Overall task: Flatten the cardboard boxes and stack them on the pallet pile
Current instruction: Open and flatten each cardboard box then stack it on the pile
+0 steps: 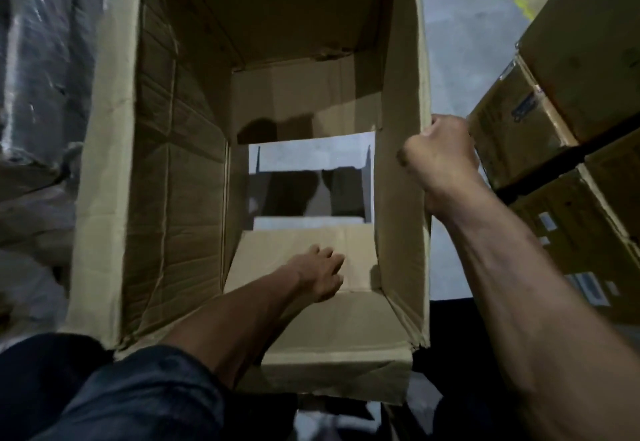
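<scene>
- Item under inspection: one large open cardboard box (194,150), filling the centre and upper left of the frame, viewed down through its open top.
- Bottom condition: the bottom flaps (304,250) are parted; a rectangular gap at frame centre shows grey floor (460,53) through it. Judged partly opened, not yet flat.
- Material, judged: corrugated board, creased and dented on the left wall, torn at the lower right corner. Likely light for its bulk, stiff across the panels, weak along the scored folds. Surface looks dry and matte, so a slip is unlikely; worn edges may tear under a hard pull.
- Recommended hold, judged: on the rim of a side wall near a corner, with pressure applied along the fold lines, not mid-panel.
- Right hand (440,153): at right of centre, fingers curled over the top edge of the box's right wall, gripping it. It is outside the box cavity.
- Left hand (322,271): at lower centre, reaching down inside the box, fingers spread and resting on the near bottom flap, just below the gap. It presses and grips nothing.
- The hands are well apart, one on the rim, one deep inside.
- Surroundings: stacked sealed cartons (568,122) at right, close beside the right hand; dark wrapped goods (41,60) at upper left.
- Pallet pile: not identifiable in this view.
</scene>
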Demonstrator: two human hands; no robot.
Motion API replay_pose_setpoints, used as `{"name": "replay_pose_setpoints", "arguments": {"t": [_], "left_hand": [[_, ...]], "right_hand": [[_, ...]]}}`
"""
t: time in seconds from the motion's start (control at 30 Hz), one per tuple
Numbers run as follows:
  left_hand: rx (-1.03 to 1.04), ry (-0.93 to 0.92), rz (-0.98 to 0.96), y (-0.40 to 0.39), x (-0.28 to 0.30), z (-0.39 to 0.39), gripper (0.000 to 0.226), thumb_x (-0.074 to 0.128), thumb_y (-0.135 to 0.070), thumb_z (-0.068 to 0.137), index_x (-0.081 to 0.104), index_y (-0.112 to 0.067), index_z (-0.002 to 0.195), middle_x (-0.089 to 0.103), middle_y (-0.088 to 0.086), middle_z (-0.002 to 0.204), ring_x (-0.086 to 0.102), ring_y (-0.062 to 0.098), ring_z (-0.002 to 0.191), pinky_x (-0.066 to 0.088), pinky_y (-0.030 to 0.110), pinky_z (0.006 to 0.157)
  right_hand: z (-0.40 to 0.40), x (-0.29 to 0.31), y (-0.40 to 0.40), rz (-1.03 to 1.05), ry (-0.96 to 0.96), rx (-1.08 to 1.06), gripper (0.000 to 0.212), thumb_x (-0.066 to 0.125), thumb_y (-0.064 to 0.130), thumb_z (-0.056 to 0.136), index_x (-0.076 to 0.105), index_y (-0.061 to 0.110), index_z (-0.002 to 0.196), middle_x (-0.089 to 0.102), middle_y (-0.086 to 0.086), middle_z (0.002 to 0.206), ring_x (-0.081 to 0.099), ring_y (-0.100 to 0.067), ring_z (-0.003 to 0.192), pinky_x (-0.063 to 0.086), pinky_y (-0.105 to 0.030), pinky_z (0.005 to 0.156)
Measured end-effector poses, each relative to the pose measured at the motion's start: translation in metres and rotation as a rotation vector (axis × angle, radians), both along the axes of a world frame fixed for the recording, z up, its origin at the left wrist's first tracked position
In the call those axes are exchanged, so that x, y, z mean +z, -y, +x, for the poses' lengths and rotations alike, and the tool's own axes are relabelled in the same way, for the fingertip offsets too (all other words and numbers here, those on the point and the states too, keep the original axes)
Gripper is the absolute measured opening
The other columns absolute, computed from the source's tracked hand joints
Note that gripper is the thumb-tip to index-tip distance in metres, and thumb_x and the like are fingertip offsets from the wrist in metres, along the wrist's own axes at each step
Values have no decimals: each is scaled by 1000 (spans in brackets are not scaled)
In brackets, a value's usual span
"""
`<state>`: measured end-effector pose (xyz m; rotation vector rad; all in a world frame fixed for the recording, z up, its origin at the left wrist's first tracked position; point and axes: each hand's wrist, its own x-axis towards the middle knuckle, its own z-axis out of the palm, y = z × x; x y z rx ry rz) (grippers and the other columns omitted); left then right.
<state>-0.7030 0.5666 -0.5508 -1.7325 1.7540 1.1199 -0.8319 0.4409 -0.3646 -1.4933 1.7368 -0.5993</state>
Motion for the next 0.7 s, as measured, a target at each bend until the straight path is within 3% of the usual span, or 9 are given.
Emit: {"name": "replay_pose_setpoints", "arguments": {"t": [0.03, 0.13, 0.23, 0.3, 0.37, 0.5, 0.6, 0.7], "left_hand": [[4, -20, 53, -3, -4, 0, 52, 30, -46, 104, 34, -21, 149, 34, 12, 156, 35, 33, 138, 33, 50, 113], [166, -150, 264, -11, -9, 0, 58, 21, -52, 106, 32, -22, 154, 29, 6, 161, 28, 27, 147, 19, 44, 120], [372, -151, 497, -13, -11, 7, 80, 25, -75, 92, 44, -22, 149, 36, 7, 157, 36, 30, 143, 23, 53, 117], [440, -132, 551, -14, -12, 11, 92, 29, -83, 81, 47, -20, 146, 41, 8, 154, 40, 31, 139, 26, 54, 116], [419, -142, 495, -14, -5, 13, 83, 30, -78, 88, 50, -20, 144, 46, 8, 151, 43, 30, 137, 28, 52, 115], [308, -131, 184, -14, 19, 28, 54, 37, -51, 103, 48, -18, 144, 48, 8, 148, 48, 26, 130, 38, 42, 106], [335, -78, -14, -13, 46, 49, 55, 38, -44, 105, 36, -16, 152, 38, 8, 156, 40, 27, 140, 32, 39, 114], [417, -82, -248, -13, 85, 70, 47, 43, -38, 104, 43, -17, 146, 47, 7, 149, 47, 24, 133, 39, 37, 108]], "right_hand": [[1, 0, 0, -3, 11, -5, 14, 59, 9, 80, 62, 18, 91, 63, -4, 90, 63, -30, 88, 59, -51, 82], [3, -1, 1, -7, 25, -4, 19, 62, 8, 85, 60, 21, 99, 62, -2, 95, 63, -28, 93, 59, -49, 84], [3, -2, 1, -6, 29, -3, 19, 61, 8, 87, 58, 21, 100, 63, -3, 99, 63, -28, 95, 59, -47, 84], [3, -2, 1, -2, 24, -9, 18, 60, 8, 84, 62, 19, 98, 65, -4, 95, 64, -30, 93, 60, -47, 83], [3, 0, 1, 3, 22, -8, 18, 60, 6, 84, 62, 19, 96, 64, -3, 91, 64, -28, 89, 60, -47, 81], [3, -2, 2, -8, -8, 12, 15, 60, 8, 85, 61, 19, 95, 65, -5, 93, 63, -29, 88, 59, -47, 84], [4, -5, 4, -17, -16, -5, 16, 61, 8, 86, 62, 18, 98, 66, -8, 97, 64, -32, 91, 58, -42, 84], [5, -8, 3, -19, -14, -21, 20, 63, 9, 88, 62, 18, 106, 66, -9, 101, 64, -33, 94, 57, -39, 83]]}}
